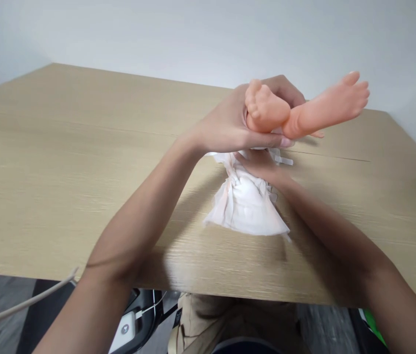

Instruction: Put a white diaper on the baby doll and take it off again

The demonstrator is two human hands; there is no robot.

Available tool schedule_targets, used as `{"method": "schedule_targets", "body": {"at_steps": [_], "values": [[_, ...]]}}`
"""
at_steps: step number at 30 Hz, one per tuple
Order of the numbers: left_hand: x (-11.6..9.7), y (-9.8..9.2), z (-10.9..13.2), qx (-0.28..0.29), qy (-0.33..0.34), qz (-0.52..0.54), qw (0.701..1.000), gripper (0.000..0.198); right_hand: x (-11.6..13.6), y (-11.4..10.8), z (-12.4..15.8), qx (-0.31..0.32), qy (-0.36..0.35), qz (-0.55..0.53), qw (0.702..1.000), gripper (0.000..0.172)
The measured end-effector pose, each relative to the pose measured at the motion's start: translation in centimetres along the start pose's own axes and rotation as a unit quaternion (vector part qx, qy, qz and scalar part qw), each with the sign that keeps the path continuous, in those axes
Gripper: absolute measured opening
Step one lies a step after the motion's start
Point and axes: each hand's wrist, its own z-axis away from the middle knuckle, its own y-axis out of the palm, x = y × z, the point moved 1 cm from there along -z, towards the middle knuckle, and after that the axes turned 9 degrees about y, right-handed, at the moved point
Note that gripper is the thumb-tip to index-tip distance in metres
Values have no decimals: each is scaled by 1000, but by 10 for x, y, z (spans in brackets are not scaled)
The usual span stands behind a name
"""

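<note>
My left hand (230, 123) is closed around the legs of a baby doll (325, 110), lifting both feet above the table. The doll's body is mostly hidden behind that hand. Below the legs a white diaper (248, 206) lies spread on the table, its front flap pointing towards me and a fastening tab sticking out on the right. Under the raised legs, my right hand (261, 164) touches the far part of the diaper. Its fingers are largely hidden beneath my left hand, so their grip does not show.
The wooden table (64, 196) stretches out on both sides, with a pale wall (178, 39) behind it. Below the front edge on the left are a beige cable (27, 305) and a white power bank (124, 329) with a plugged-in lead.
</note>
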Motion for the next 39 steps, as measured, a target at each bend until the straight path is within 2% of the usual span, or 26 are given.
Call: {"method": "schedule_targets", "body": {"at_steps": [6, 10, 17, 23, 26, 32, 35, 39], "values": [[0, -3, 1, 26, 5, 5, 1000, 31, -6, -7, 40, -10, -83, 28, 996, 57], [4, -4, 1, 24, 1, -4, 1000, 35, -7, 2, 56, 1, -53, 24, 998, 62], [6, -1, -2, 21, 20, 23, 999, 36, -9, 3, 28, -16, -33, 22, 999, 61], [7, -3, -4, 23, 16, 13, 1000, 36, -18, -3, 11, 14, -90, 4, 996, 64], [6, -2, -3, 13, 20, 16, 1000, 34, -25, -6, 10, 31, -115, -15, 993, 63], [5, -2, -3, 24, -6, 4, 1000, 45, -28, -15, 15, 49, -138, -47, 988, 66], [6, -3, -3, 26, -15, -10, 1000, 51, -25, -19, 20, 46, -135, -41, 989, 64], [8, -3, -4, 20, -1, -12, 1000, 46, -18, -23, 23, 17, -117, -31, 993, 68]]}}
